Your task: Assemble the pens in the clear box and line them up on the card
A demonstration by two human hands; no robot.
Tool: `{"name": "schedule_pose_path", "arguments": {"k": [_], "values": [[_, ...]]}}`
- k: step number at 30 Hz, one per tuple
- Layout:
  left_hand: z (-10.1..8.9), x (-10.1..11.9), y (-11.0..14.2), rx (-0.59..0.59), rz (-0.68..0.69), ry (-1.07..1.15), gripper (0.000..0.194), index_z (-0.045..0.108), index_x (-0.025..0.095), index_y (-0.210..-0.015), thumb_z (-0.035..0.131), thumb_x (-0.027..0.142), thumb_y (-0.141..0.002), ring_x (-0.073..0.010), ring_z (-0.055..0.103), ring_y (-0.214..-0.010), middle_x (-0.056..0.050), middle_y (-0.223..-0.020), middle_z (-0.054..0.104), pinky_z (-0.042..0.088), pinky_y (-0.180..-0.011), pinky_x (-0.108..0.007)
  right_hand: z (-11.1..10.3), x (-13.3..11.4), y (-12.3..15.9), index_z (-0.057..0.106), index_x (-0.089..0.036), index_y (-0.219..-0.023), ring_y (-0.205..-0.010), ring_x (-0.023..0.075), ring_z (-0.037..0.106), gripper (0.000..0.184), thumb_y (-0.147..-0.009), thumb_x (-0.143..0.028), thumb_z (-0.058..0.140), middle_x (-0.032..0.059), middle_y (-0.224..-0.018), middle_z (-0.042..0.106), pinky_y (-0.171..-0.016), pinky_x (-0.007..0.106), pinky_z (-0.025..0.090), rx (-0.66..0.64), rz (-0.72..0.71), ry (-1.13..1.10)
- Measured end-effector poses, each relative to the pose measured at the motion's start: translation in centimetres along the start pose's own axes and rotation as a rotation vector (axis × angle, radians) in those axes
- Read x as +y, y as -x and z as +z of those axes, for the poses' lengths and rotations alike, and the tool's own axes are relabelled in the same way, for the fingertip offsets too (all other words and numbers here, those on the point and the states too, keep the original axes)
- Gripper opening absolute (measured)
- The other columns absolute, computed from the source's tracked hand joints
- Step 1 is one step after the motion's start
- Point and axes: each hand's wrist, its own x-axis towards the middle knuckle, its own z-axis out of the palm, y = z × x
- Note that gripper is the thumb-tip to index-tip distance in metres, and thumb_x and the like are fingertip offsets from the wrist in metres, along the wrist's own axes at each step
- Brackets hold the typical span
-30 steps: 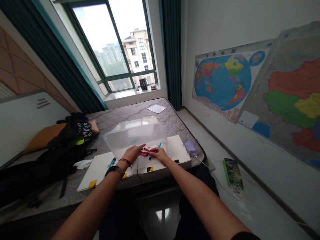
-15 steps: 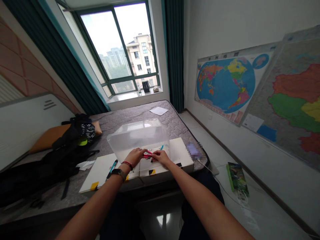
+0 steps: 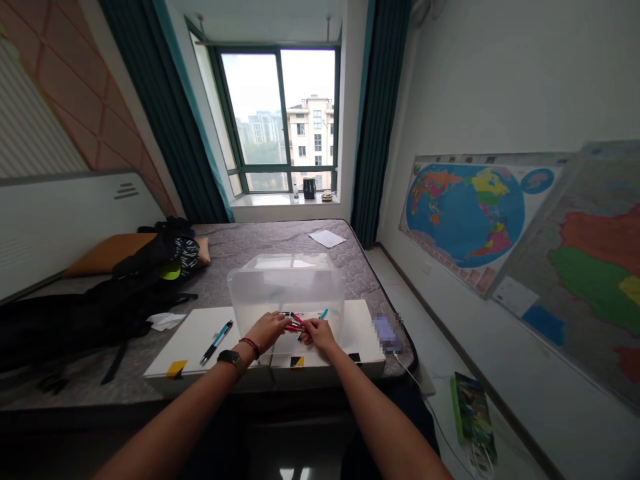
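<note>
One teal-and-black pen (image 3: 217, 342), possibly a pair, outside the clear bin (image 3: 283, 283), lying on the white boxes (image 3: 187, 333) to the left of the left hand (image 3: 269, 329). Red pens (image 3: 294, 328) between the two hands, at the mouth of the bin, with dark and silver pieces (image 3: 291, 313) just past the left fingertips and a teal pen (image 3: 324, 313) just beyond the right hand (image 3: 319, 332). Left hand: fingers bent low over the red pens, slightly parted; firm hold or mere touch, cannot tell. Right hand: thumb and fingers closed in a pinch, apparently on the red pens. Judged only part done: several pens loose around the fingers, in no evident order. Exact count not possible at this size.
</note>
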Motion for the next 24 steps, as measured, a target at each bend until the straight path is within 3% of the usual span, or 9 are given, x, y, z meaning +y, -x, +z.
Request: {"name": "schedule_pose_path", "arguments": {"k": [6, 9, 16, 24], "values": [[0.5, 0.3, 1.1, 0.094, -0.005, 0.084, 0.025, 0.07, 0.029, -0.103, 0.051, 0.019, -0.09, -0.0187, 0.058, -0.093, -0.006, -0.092, 0.066, 0.045, -0.086, -0.033, 0.3, -0.5, 0.3, 0.062, -0.013, -0.082, -0.04, 0.0104, 0.054, 0.05, -0.07, -0.061, 0.063, 0.0024, -0.055, 0.064, -0.041, 0.021, 0.044, -0.018, -0.001, 0.038], [0.4, 0.2, 1.1, 0.093, -0.056, 0.068, 0.026, 0.072, 0.028, -0.1, 0.05, 0.018, -0.09, -0.0188, 0.058, -0.09, -0.007, -0.091, 0.066, 0.045, -0.084, -0.032, 0.3, -0.6, 0.4, 0.06, -0.014, -0.083, -0.043, 0.0114, 0.056, 0.049, -0.071, -0.062, 0.063, 0.0021, -0.057, 0.065, -0.044, 0.022, 0.046, -0.022, -0.016, 0.025], [0.4, -0.4, 1.0, 0.047, -0.157, 0.047, 0.022, 0.071, 0.028, -0.1, 0.052, 0.023, -0.09, -0.0182, 0.059, -0.085, -0.006, -0.091, 0.067, 0.045, -0.079, -0.03, 0.1, -0.2, 0.3, 0.057, -0.016, -0.085, -0.063, 0.0173, 0.067, 0.05, -0.057, -0.052, 0.079, 0.0032, -0.07, 0.068, -0.056, 0.026, 0.053, -0.002, -0.068, -0.059], [0.1, -0.6, 1.3, 0.071, -0.14, 0.081, 0.015, 0.07, 0.023, -0.094, 0.058, 0.019, -0.086, -0.0194, 0.058, -0.091, -0.006, -0.092, 0.067, 0.044, -0.081, -0.029, 0.3, -0.3, 0.2, 0.057, -0.015, -0.074, -0.047, 0.0121, 0.058, 0.052, -0.066, -0.065, 0.067, 0.0036, -0.059, 0.066, -0.048, 0.023, 0.047, -0.02, -0.028, 0.073]]}}
